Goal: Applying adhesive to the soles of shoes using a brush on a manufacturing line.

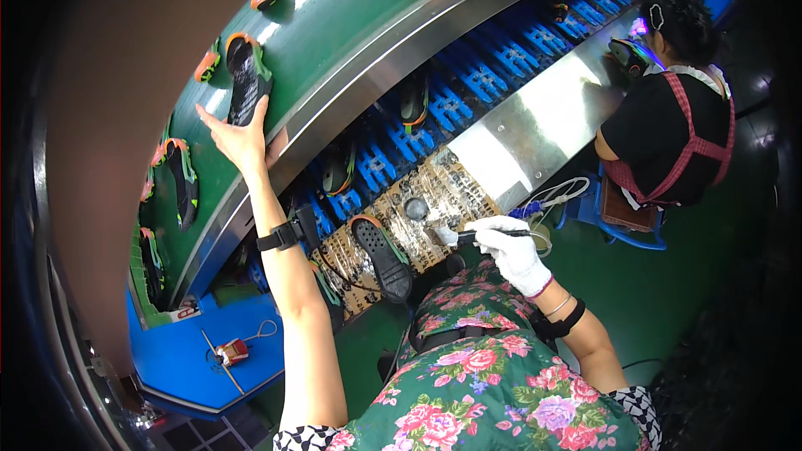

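Presumably for reach, a brush (462,238) is clamped by the right hand (513,254), the left hand (240,140) splayed at a ten-o'clock shoe sole (246,83).

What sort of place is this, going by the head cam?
Probably a shoe factory line: shoe soles are spread along a green conveyor belt, a blue slatted track runs beside it, and a co-worker sits farther along.

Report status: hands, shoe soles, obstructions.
Left hand open, at black sole on belt. Gloved right hand gripping brush. Second sole on worktable. No obstruction visible.
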The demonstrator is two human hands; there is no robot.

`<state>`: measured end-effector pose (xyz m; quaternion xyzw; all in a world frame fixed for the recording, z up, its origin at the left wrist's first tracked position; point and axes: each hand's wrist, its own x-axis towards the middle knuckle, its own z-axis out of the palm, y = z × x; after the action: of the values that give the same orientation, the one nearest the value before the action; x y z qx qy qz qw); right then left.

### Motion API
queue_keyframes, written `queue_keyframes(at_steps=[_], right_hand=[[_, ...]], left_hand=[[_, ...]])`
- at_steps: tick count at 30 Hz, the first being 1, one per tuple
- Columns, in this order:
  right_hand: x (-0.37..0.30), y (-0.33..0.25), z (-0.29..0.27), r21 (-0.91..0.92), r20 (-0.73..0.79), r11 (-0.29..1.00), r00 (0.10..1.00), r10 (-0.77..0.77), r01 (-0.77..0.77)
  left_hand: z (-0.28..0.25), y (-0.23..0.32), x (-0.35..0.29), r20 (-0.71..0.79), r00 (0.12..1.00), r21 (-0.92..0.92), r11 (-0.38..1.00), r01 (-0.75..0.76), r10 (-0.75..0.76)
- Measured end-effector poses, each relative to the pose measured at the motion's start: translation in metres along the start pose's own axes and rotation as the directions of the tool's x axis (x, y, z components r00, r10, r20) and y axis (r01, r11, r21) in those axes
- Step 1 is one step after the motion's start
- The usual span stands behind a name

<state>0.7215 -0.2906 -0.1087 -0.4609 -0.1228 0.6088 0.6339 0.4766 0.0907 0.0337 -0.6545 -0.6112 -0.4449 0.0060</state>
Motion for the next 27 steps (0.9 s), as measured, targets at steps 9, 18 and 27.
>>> queue_keyframes(at_steps=[9,18,27], right_hand=[[0.013,-0.006,-0.020,-0.006,-0.010,0.999,0.998,-0.054,0.054],[0.017,-0.025,-0.023,0.097,-0.019,0.990,0.995,-0.100,0.102],[0.035,-0.019,-0.049,0.207,-0.060,0.971,0.992,-0.107,0.117]], left_hand=[[0.005,0.019,-0.019,-0.371,0.925,0.091,0.995,-0.048,0.078],[0.160,0.208,-0.043,0.104,0.879,-0.402,0.828,-0.391,0.466],[0.244,0.267,-0.005,0.303,0.877,-0.351,0.899,-0.261,0.373]])
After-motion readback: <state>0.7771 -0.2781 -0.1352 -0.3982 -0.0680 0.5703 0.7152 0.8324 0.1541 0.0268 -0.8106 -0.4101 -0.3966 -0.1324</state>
